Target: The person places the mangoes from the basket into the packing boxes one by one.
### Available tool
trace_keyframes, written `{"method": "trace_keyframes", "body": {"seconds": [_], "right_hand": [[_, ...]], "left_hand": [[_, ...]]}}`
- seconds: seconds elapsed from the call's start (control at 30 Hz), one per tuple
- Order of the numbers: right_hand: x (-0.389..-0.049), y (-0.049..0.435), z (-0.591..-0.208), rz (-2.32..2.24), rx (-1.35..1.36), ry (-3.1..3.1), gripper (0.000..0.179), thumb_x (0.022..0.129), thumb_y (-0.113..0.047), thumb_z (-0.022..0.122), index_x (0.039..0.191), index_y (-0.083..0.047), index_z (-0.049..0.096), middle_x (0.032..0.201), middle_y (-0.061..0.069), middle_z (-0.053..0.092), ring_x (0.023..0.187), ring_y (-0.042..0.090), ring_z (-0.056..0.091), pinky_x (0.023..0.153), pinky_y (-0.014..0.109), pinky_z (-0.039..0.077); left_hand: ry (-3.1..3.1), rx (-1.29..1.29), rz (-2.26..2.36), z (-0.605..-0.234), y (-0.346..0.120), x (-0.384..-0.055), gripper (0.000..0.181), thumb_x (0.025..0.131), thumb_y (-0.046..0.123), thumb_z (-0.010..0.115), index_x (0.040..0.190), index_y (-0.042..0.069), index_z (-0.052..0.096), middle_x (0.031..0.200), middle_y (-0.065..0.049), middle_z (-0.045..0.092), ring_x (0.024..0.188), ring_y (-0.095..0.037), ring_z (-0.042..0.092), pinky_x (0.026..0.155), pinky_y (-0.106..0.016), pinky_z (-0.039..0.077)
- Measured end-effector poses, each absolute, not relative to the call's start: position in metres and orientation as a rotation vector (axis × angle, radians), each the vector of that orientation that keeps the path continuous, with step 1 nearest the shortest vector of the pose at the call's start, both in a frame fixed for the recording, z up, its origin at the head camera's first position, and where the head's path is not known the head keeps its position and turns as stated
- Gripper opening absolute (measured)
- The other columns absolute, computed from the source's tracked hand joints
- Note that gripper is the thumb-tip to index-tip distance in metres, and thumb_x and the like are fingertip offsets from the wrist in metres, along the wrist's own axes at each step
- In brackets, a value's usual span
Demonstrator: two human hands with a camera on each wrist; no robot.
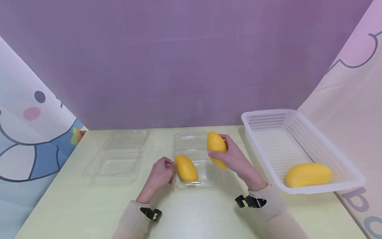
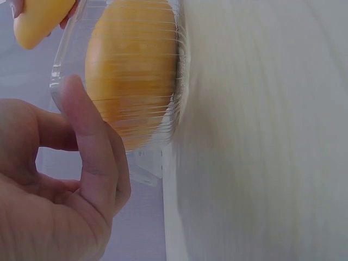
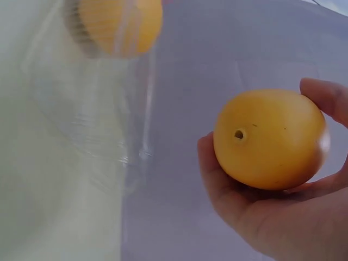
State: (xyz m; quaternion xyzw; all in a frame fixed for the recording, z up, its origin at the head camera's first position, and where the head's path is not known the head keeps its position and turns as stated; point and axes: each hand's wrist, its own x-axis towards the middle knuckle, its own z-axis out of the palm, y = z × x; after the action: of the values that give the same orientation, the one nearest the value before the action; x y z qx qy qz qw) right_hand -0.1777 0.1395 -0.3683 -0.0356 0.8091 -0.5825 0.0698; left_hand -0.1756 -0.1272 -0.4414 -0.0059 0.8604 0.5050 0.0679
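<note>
A yellow mango (image 1: 185, 168) lies in the left half of an opened clear plastic clamshell box (image 1: 207, 172), whose lid (image 1: 191, 142) is folded back behind it. My left hand (image 1: 162, 172) has its curled fingers at the box's left rim; in the left wrist view a fingertip (image 2: 72, 89) overlaps the rim beside the ribbed wall. My right hand (image 1: 234, 156) grips a second mango (image 1: 216, 144) above the box's right side, thumb and fingers around it. In the right wrist view, the stem scar of this mango (image 3: 272, 138) faces the camera.
At the right stands a white perforated basket (image 1: 268, 166) with another mango (image 1: 308, 175) at its near end. A second opened clear clamshell box (image 1: 116, 166) sits on the table's left. A purple backdrop (image 1: 191, 66) rises behind the table (image 1: 191, 212).
</note>
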Motion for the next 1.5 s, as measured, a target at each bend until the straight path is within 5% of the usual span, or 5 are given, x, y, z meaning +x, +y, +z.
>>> {"method": "trace_keyframes", "body": {"seconds": [1.5], "right_hand": [[-0.175,0.099,-0.412,-1.428,-0.333,2.668,0.064,0.081,-0.02,0.084,0.136,-0.005,0.054,0.122,0.009,0.063,0.096,0.022,0.061,0.085,0.041,0.054]], "left_hand": [[2.588,-0.008,1.553,-0.442,-0.127,-0.176,0.015,0.101,0.011,0.058,0.106,-0.003,0.057,0.069,-0.008,0.058,0.046,-0.017,0.058,0.05,-0.033,0.053]]}}
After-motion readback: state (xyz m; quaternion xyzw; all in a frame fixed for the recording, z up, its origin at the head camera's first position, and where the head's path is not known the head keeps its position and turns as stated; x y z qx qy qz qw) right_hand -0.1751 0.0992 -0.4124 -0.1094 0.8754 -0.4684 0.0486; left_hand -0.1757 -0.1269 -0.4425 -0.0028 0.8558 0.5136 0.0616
